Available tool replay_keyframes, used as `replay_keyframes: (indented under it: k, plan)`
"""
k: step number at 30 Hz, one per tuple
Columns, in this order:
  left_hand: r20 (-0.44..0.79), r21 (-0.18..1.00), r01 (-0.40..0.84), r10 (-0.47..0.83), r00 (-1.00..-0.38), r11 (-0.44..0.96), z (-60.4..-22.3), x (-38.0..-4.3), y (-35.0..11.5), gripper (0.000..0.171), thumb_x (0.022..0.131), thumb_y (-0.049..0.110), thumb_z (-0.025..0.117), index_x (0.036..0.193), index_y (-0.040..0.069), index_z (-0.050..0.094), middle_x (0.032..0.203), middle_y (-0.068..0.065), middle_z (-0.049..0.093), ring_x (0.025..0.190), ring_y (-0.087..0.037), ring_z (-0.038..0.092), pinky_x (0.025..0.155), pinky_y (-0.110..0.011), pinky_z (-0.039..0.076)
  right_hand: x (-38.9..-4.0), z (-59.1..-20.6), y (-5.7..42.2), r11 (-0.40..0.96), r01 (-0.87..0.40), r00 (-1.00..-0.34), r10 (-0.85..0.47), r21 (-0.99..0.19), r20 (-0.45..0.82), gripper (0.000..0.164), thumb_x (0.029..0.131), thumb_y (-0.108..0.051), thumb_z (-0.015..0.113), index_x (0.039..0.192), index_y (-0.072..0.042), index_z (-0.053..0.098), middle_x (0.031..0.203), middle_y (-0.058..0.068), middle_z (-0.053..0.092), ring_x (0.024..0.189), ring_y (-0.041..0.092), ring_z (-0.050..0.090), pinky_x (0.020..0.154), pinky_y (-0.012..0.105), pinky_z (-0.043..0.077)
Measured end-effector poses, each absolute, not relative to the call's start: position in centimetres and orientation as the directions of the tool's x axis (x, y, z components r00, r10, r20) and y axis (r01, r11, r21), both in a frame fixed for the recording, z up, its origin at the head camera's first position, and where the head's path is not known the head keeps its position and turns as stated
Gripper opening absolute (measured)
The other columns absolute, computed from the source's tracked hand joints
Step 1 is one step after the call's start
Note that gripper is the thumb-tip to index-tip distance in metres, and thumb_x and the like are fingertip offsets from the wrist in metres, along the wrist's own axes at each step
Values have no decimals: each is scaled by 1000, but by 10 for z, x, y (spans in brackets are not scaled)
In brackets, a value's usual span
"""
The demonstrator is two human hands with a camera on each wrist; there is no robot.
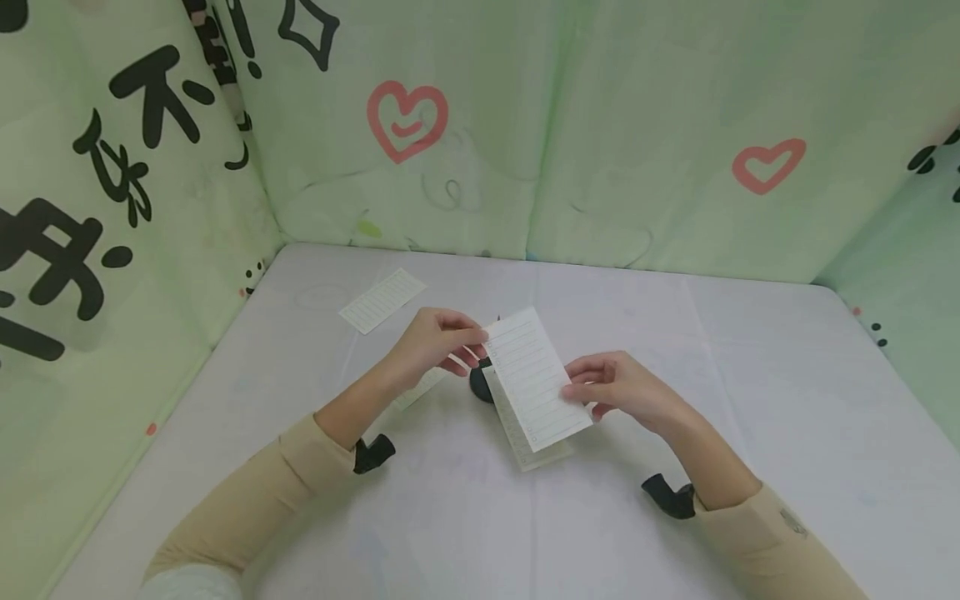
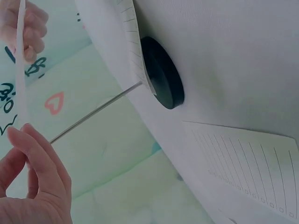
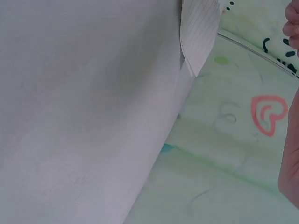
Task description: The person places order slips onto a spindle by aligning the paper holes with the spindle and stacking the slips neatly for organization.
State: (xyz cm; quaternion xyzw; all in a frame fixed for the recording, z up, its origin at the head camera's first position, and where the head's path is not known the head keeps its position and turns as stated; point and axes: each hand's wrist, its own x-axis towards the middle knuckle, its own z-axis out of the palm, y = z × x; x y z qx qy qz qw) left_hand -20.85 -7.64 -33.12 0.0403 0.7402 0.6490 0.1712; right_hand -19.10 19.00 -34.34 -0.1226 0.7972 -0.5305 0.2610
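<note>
Black base [image 1: 481, 385]: partly hidden behind the held card [image 1: 531, 377], head view.
Metal rod [image 2: 96, 112]: one end lost behind the left hand [image 2: 44, 179], left wrist view.
Right hand [image 3: 290, 156]: cropped by right wrist view's edge.

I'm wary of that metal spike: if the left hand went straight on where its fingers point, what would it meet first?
The paper slip the left hand pinches looks first in line; the metal spike stands near, but depth is unclear.
</note>
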Motion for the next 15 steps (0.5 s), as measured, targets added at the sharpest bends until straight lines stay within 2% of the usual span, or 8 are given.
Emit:
replay_keyframes:
  k: [7, 12, 15]
  plan:
    - [-193, 975, -152, 287, -938, 159, -327, -217, -76, 19, 86, 11, 61, 97, -4, 64, 77, -10, 66, 64, -16, 63, 58, -28, 54, -186, -343, 199, 397, 113, -852, -434, -911, -294, 34, 82, -15, 67, 103, 10, 60, 78, -1, 68, 70, 11, 59, 58, 25, 47]
    - [-186, 974, -135, 299, -936, 184, -327, -226, -73, 20, 88, 14, 60, 98, -2, 63, 90, -21, 65, 70, -22, 64, 59, -28, 54, -189, -346, 201, 362, 144, -855, -423, -921, -300, 25, 83, -16, 66, 99, 3, 64, 77, -2, 68, 69, 11, 58, 57, 24, 46]
    - [-186, 972, -130, 299, -936, 197, -329, -231, -71, 20, 89, 16, 60, 99, -1, 63, 91, -21, 65, 74, -26, 64, 60, -29, 54, -191, -348, 201, 337, 167, -853, -422, -927, -307, 17, 84, -16, 64, 95, -3, 66, 78, -3, 68, 69, 11, 57, 56, 23, 44]
